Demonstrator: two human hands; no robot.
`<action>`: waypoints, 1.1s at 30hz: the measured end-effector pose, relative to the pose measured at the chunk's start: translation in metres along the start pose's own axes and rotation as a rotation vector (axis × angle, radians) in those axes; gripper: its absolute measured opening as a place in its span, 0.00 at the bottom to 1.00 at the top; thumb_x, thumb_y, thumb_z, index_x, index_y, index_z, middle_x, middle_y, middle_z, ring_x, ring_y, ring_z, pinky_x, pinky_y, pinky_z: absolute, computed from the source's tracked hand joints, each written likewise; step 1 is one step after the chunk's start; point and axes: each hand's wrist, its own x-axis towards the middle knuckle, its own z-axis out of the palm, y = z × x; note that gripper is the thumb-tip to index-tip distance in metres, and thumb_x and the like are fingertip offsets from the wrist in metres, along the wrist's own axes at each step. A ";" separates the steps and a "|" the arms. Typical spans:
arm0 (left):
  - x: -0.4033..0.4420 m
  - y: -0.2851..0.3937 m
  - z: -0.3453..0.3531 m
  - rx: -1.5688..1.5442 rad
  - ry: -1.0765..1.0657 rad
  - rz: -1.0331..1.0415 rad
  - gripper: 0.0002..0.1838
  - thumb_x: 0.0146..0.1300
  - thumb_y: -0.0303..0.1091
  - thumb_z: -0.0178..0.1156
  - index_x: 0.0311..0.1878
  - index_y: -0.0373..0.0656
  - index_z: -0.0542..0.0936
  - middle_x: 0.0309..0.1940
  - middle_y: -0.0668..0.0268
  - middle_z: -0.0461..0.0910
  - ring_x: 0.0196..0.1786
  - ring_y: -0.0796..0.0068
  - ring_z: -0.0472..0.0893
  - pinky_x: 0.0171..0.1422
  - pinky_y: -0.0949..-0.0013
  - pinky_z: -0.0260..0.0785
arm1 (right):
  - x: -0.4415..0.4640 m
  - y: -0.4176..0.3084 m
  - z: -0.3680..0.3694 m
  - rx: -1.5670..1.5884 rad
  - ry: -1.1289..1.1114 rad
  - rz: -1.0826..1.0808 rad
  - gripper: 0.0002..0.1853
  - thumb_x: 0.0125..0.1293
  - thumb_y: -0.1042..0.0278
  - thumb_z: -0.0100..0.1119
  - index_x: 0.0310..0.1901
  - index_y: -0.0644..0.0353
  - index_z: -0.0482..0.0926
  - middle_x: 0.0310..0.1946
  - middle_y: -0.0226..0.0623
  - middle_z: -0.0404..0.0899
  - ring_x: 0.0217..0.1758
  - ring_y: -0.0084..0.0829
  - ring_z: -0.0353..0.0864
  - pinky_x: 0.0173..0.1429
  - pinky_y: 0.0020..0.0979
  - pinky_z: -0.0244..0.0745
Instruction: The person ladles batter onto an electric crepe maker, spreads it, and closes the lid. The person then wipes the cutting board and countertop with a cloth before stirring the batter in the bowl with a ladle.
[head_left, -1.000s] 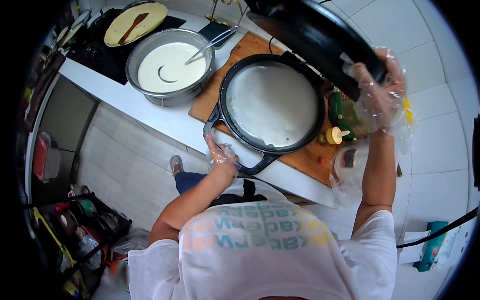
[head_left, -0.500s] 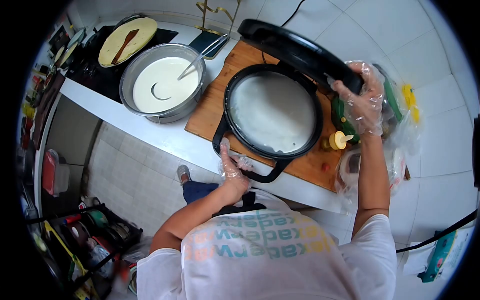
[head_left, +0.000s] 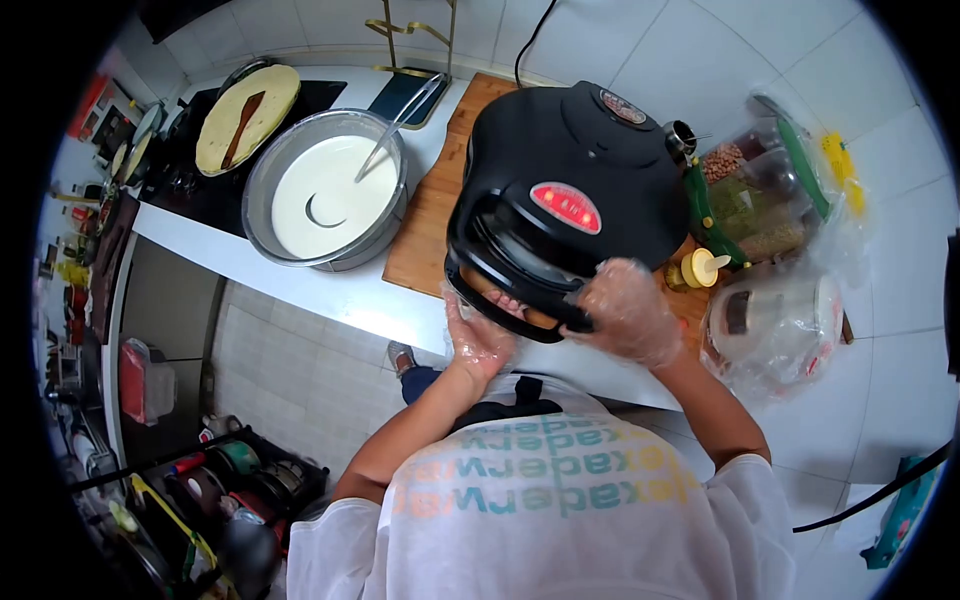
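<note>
A black electric griddle with a red label stands on a wooden board, its lid lowered over the base. My right hand, in a clear plastic glove, is closed around the right side of the lid's front handle. Below it, my left hand, gloved as well, holds the base's front handle, with its fingertips showing through the handle opening. The batter on the lower plate is mostly hidden by the lid. I cannot tell whether the lid rests fully down.
Left of the board stands a metal pot of white batter with a ladle in it. A pancake with a wooden spatula lies farther left. To the right are a yellow-topped bottle, a divided food container and a plastic-wrapped tub.
The griddle lid has swung down over the batter-covered plate. My right hand has come down and toward me with it, while my left hand stays at the front handle.
</note>
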 end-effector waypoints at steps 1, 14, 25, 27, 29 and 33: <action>-0.002 0.003 0.004 0.015 -0.031 -0.006 0.34 0.51 0.68 0.47 0.40 0.42 0.72 0.41 0.61 0.73 0.47 0.62 0.71 0.57 0.61 0.59 | -0.005 0.000 0.010 0.003 -0.007 -0.040 0.15 0.33 0.58 0.69 0.21 0.57 0.75 0.19 0.34 0.70 0.29 0.34 0.71 0.42 0.34 0.68; -0.035 0.086 0.009 0.885 0.138 0.354 0.36 0.51 0.67 0.49 0.51 0.45 0.67 0.38 0.66 0.71 0.44 0.73 0.71 0.52 0.65 0.60 | -0.019 -0.039 0.004 -0.003 -0.186 0.359 0.21 0.46 0.54 0.63 0.41 0.56 0.77 0.25 0.30 0.72 0.34 0.30 0.71 0.45 0.33 0.65; 0.021 0.081 0.042 1.701 0.092 0.362 0.25 0.47 0.40 0.55 0.43 0.27 0.71 0.34 0.52 0.76 0.39 0.63 0.75 0.46 0.66 0.67 | -0.067 -0.033 0.112 1.707 0.395 1.621 0.13 0.57 0.70 0.55 0.43 0.64 0.70 0.34 0.34 0.74 0.39 0.32 0.73 0.42 0.28 0.69; 0.019 0.078 0.036 1.884 0.112 0.411 0.26 0.47 0.44 0.55 0.40 0.26 0.71 0.36 0.45 0.72 0.41 0.54 0.73 0.47 0.61 0.66 | -0.071 -0.037 0.104 1.121 0.047 1.144 0.10 0.57 0.70 0.55 0.40 0.63 0.71 0.31 0.37 0.73 0.33 0.31 0.75 0.39 0.26 0.72; 0.024 0.081 0.019 1.987 0.145 0.405 0.29 0.48 0.47 0.54 0.41 0.25 0.69 0.40 0.38 0.68 0.47 0.46 0.68 0.52 0.57 0.62 | -0.084 -0.029 0.110 0.703 -0.130 0.881 0.06 0.55 0.69 0.54 0.33 0.61 0.74 0.25 0.37 0.73 0.27 0.29 0.75 0.33 0.26 0.70; 0.003 0.061 0.013 1.845 0.161 0.463 0.30 0.46 0.47 0.53 0.43 0.25 0.70 0.45 0.35 0.66 0.52 0.43 0.64 0.58 0.58 0.58 | -0.094 -0.010 0.110 0.300 -0.361 0.732 0.04 0.46 0.69 0.57 0.21 0.59 0.77 0.17 0.37 0.73 0.23 0.29 0.74 0.26 0.29 0.64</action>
